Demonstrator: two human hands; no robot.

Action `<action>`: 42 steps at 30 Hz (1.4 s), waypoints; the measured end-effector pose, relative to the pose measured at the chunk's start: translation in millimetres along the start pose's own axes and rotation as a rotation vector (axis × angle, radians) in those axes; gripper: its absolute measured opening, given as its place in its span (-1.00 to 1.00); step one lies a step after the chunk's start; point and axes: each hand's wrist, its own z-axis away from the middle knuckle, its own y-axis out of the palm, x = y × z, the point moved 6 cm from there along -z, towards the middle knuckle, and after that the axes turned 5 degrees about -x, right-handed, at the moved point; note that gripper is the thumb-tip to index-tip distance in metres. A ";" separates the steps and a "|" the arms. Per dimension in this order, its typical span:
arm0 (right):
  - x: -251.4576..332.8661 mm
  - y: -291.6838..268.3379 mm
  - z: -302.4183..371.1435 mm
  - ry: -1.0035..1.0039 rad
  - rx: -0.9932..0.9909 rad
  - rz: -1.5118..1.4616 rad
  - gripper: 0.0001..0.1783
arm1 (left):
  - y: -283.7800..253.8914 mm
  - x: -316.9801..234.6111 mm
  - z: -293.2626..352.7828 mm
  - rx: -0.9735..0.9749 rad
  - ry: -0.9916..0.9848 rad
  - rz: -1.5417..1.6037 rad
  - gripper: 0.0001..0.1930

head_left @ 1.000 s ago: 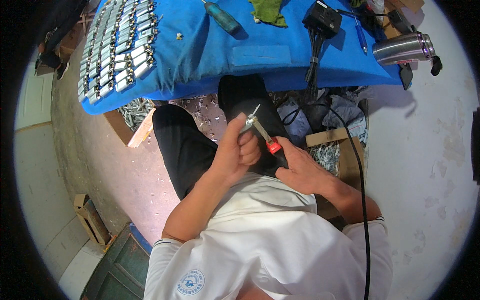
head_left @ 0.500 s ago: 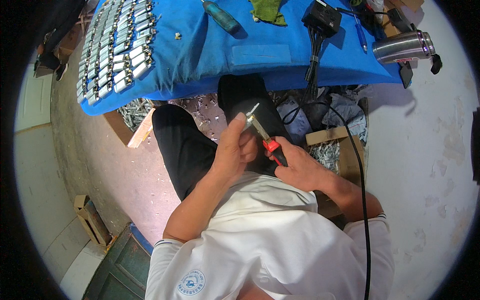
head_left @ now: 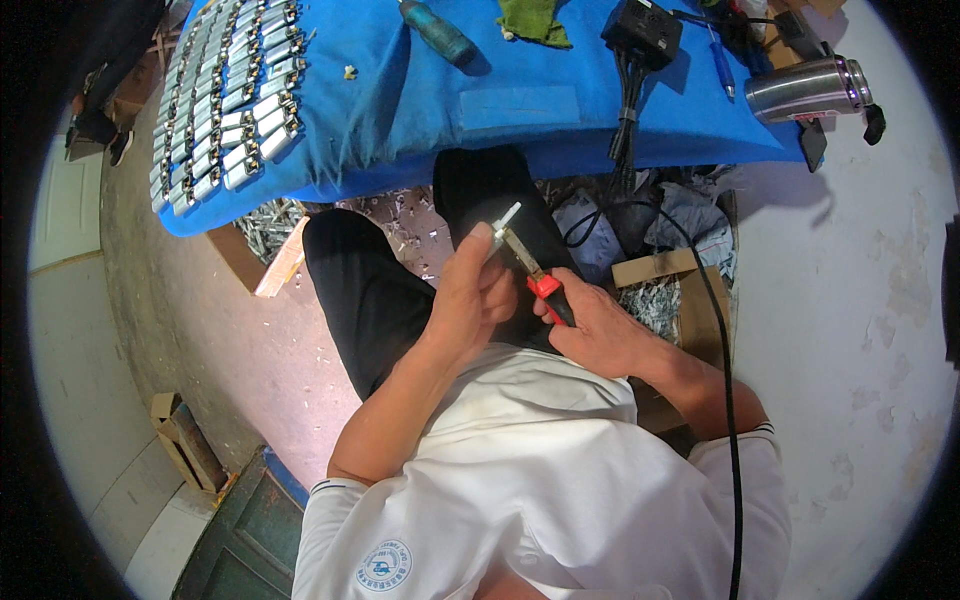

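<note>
Now | left hand (head_left: 478, 295) pinching small white part (head_left: 506, 217) | right hand (head_left: 598, 332) clasping red-handled pliers (head_left: 535, 280) | cardboard box (head_left: 655, 270): metal scraps (head_left: 650, 303)

One head-worn fisheye looks steeply down, close over lap and blue table edge (head_left: 560, 150).

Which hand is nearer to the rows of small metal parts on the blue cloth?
Left. The left hand is up over the lap, below and right of the metal parts. The right hand, gripping the red-handled tool, sits farther right, beyond the left hand.
</note>
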 end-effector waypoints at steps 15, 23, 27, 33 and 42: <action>-1.0 -9.0 -5.9 -0.322 -0.306 0.317 -0.40 | 11.2 1.7 -0.9 0.240 -0.144 0.205 -0.45; -9.6 -10.2 -10.7 -0.389 -0.290 0.273 -0.40 | 12.5 5.9 1.4 0.240 -0.154 0.210 -0.45; -18.6 -14.5 -7.2 -0.204 -0.163 0.049 -0.38 | 5.8 0.2 2.5 0.136 -0.114 0.191 -0.45; 36.7 -69.2 -21.3 -0.251 -0.632 0.205 -0.46 | -1.1 -0.4 1.7 0.227 -0.208 0.343 -0.44; 96.9 -114.3 -126.6 -0.300 -1.019 0.730 -0.53 | 5.6 -1.1 16.8 0.339 -0.262 0.458 -0.42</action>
